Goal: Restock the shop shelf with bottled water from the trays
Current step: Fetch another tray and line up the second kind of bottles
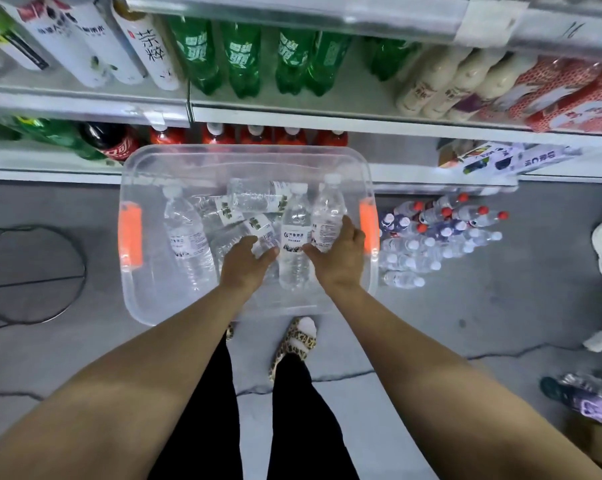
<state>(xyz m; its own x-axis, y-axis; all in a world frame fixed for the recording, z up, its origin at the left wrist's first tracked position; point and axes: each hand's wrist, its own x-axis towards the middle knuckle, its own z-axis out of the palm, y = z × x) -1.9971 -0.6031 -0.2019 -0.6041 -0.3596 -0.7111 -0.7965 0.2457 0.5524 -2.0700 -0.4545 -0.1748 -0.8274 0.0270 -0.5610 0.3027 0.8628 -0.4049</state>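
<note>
Both hands are reaching into the clear tray (174, 306) for water: the right hand (337, 252) is wrapping its fingers (353, 226) around one upright bottle (327, 216), while the left hand (245, 261) is half open, holding nothing, its fingertips touching the middle bottle (294, 237). Next, the left probably needs to close on that bottle before both are lifted to the shelf (327, 119).

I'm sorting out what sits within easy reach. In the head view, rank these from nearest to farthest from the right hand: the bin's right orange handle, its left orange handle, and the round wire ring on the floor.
From the right hand:
1. Right orange handle, just beside it.
2. Left orange handle, across the bin.
3. Wire ring, on the floor, far left.
</note>
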